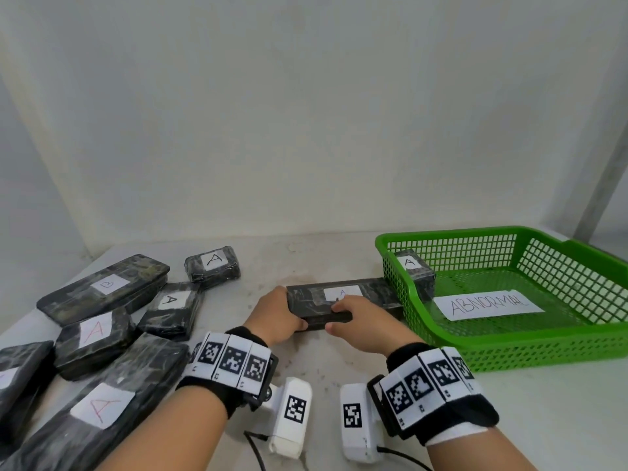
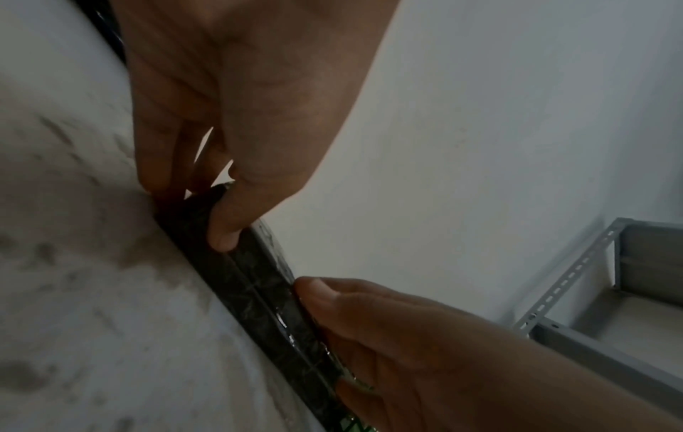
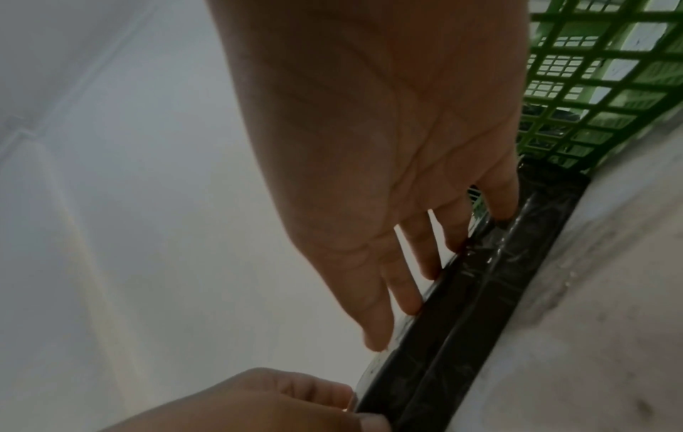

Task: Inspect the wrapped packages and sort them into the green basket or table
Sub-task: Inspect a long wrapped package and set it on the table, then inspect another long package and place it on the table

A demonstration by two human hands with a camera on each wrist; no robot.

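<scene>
A long black wrapped package (image 1: 339, 300) with a white "A" label lies flat on the table (image 1: 306, 355), its right end against the green basket (image 1: 509, 348). My left hand (image 1: 277, 314) grips the package's left end, thumb on the near side (image 2: 225, 231). My right hand (image 1: 351, 316) holds the package near the middle. Its fingers (image 3: 410, 295) lie over the top edge and its thumb is on the near side. In the wrist views the package (image 2: 258, 289) (image 3: 458, 309) shows edge-on. A small "A" package (image 1: 413, 273) sits in the basket's far left corner.
A paper reading "ABNORMAL" (image 1: 489, 304) lies on the basket floor. Several more wrapped packages cover the left of the table, among them a long "B" one (image 1: 102, 287) and a long red "A" one (image 1: 98, 406). A grey metal shelf frame (image 2: 576, 280) stands to the right.
</scene>
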